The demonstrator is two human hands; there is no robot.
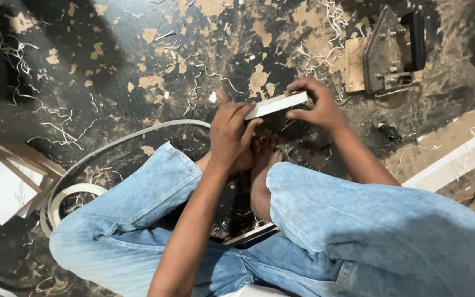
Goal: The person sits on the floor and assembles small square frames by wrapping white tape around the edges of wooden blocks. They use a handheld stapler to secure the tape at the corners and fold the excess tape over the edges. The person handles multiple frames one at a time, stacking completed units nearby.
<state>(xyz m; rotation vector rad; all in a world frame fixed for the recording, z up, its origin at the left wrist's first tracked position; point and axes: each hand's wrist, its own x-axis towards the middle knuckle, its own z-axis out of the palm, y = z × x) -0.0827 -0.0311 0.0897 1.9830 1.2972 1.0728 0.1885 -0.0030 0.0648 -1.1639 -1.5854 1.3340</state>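
1. At the far left, near the person's knee, a small white board with wooden framing strips [6, 179] lies on the dark, paint-worn floor [111, 49].
2. Just right of it, a coil of white edge banding [70, 192] rests on the floor; one strand curves up and to the right toward the hands.
3. Pale curled shavings [56, 129] lie scattered over the floor, thickest at the left and at the top middle.
4. The person sits on the floor in light blue jeans [358, 220], with a bare foot [262, 170] between the knees, under the hands.
5. The left hand [232, 135] is clamped around the near left end of a thin white strip [276, 104], fingers curled over it.
6. The strip sits at the middle of the scene, held above the foot, slanting up toward the right.
7. The right hand [314, 104] pinches the strip's far right end, fingertips closed on its edge.
8. Farther right and away from the person, a metal hand tool with a black handle [394, 52] rests on a wood block.
9. Near the right forearm, a small dark object [388, 132] lies on the floor.
10. At the right edge, a long white-edged board [457, 157] runs diagonally.
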